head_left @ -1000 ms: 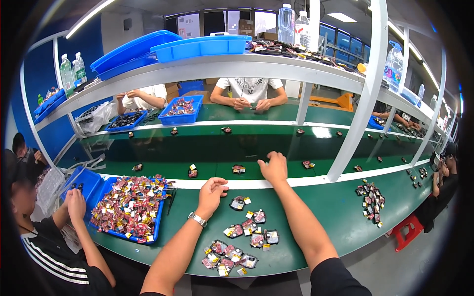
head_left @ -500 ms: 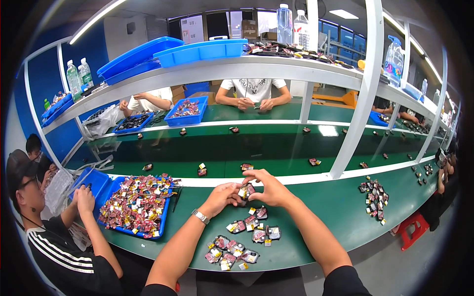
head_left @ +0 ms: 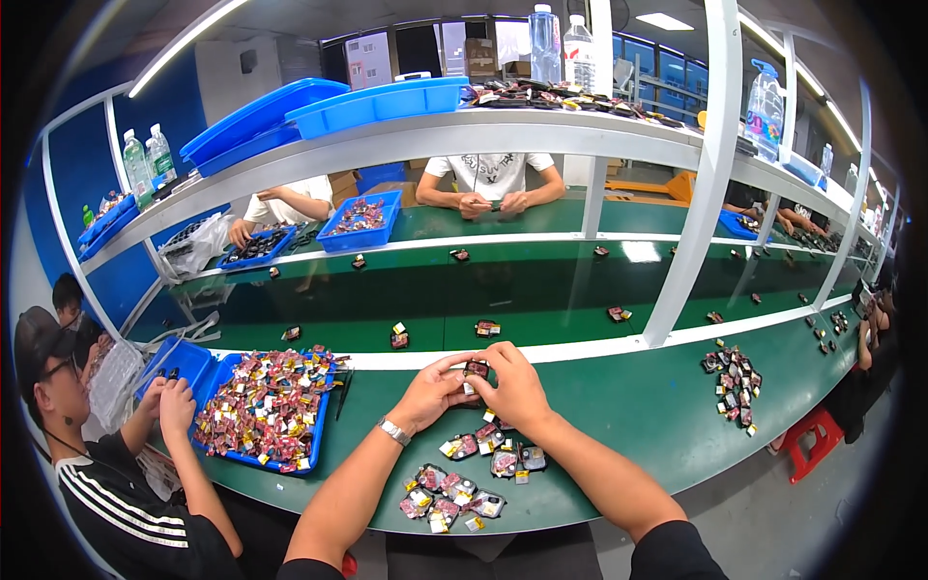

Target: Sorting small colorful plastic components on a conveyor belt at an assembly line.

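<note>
Between my left hand [head_left: 432, 394] and my right hand [head_left: 515, 389] is a small electronic assembly [head_left: 475, 370] with a dark casing and reddish and white parts. Both hands are closed on it, with my fingers bent round its edges and covering part of it. Just below my hands, on the green bench [head_left: 599, 435], lies a loose group of similar assemblies [head_left: 493, 447], dark with red boards and white and yellow pieces. Closer to the front edge is a second cluster [head_left: 447, 495]. A silver watch is on my left wrist.
To my left stands a blue tray [head_left: 320, 447] heaped with small red, white and yellow parts, and dark tweezers [head_left: 344, 394] lie beside it. A co-worker [head_left: 121, 483] sits at far left. More assemblies [head_left: 732, 387] lie at right. Ahead, a white post [head_left: 698, 193] supports a shelf.
My right hand's raised, spread fingers have come down and closed round the assembly. My two hands are nearer together. The view has shifted slightly.
</note>
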{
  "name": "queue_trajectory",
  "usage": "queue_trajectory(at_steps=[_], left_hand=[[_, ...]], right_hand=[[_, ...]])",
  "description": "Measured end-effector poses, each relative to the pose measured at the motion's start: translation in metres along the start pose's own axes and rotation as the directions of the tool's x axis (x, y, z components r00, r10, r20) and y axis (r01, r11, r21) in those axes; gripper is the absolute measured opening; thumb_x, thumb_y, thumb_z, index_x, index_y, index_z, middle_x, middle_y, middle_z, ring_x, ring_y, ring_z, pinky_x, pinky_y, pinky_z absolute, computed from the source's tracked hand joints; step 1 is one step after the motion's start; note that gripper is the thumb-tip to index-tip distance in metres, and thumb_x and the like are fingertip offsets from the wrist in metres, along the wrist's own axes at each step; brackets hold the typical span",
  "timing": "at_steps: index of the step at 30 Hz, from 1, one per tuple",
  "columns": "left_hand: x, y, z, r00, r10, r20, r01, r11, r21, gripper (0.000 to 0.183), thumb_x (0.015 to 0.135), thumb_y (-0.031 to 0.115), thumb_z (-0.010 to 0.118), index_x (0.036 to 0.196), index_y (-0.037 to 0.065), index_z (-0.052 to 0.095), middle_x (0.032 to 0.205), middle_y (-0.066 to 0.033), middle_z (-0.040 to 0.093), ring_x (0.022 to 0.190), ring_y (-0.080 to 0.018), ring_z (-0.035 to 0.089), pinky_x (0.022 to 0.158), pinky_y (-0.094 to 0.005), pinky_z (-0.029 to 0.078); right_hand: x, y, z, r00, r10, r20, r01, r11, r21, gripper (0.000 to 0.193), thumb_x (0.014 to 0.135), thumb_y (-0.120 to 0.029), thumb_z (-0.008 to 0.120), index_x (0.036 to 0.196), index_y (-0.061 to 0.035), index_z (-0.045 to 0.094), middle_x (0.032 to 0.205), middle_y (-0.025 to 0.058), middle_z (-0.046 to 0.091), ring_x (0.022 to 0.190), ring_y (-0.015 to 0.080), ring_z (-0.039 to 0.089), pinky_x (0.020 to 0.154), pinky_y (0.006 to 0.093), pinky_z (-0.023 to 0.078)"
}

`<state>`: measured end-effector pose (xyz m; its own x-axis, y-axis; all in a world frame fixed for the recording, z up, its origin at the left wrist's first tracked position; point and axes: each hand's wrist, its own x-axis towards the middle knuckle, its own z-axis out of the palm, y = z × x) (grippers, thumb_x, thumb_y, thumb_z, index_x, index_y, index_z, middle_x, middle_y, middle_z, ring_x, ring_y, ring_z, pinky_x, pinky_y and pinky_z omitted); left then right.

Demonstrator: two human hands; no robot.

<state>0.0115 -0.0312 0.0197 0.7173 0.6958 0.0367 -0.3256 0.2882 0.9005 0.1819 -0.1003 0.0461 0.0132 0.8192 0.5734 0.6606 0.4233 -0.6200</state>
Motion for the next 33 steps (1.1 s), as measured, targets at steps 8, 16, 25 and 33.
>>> queue_trajectory(at_steps=[8,16,25,33], left_hand=[[0.003,-0.007,0.011,0.999,0.022,-0.050,-0.021,1.000,0.020,0.041,0.095,-0.002,0.050,0.135,0.003,0.043,0.116,-0.0099,0.060,0.108,-0.0196,0.061,0.096,-0.0364,0.054],[0.000,-0.008,0.007,0.993,0.036,-0.115,-0.028,0.998,0.064,0.033,0.094,-0.004,0.050,0.126,0.005,0.046,0.118,-0.0108,0.061,0.103,-0.0170,0.063,0.088,-0.0295,0.056],[0.003,-0.010,0.004,0.996,0.044,-0.075,-0.033,0.990,0.139,0.032,0.096,0.000,0.051,0.127,0.006,0.046,0.118,-0.0090,0.061,0.103,-0.0145,0.062,0.088,-0.0290,0.056],[0.003,-0.016,-0.004,0.999,0.011,-0.038,-0.008,0.996,0.086,0.025,0.098,0.007,0.051,0.122,0.006,0.047,0.116,-0.0086,0.061,0.107,-0.0172,0.062,0.091,-0.0329,0.055]], right_hand=[[0.000,0.018,0.011,0.989,-0.146,0.006,0.141,0.943,-0.303,0.018,0.081,-0.008,0.065,0.098,-0.0039,0.064,0.106,0.0100,0.061,0.096,0.0280,0.062,0.081,0.0391,0.053],[0.008,0.024,-0.007,0.949,-0.302,0.086,0.313,0.935,-0.165,0.011,0.079,-0.009,0.067,0.089,-0.0048,0.067,0.116,0.0103,0.060,0.109,0.0283,0.057,0.088,0.0385,0.051],[0.006,0.028,-0.003,0.980,-0.170,0.100,0.180,0.979,-0.098,0.010,0.077,-0.012,0.069,0.084,-0.0060,0.071,0.122,0.0098,0.059,0.115,0.0291,0.053,0.097,0.0387,0.046],[0.004,0.027,-0.011,0.954,-0.241,0.179,0.249,0.968,-0.025,0.010,0.076,-0.011,0.067,0.082,-0.0047,0.070,0.120,0.0111,0.060,0.116,0.0300,0.052,0.098,0.0383,0.045]])
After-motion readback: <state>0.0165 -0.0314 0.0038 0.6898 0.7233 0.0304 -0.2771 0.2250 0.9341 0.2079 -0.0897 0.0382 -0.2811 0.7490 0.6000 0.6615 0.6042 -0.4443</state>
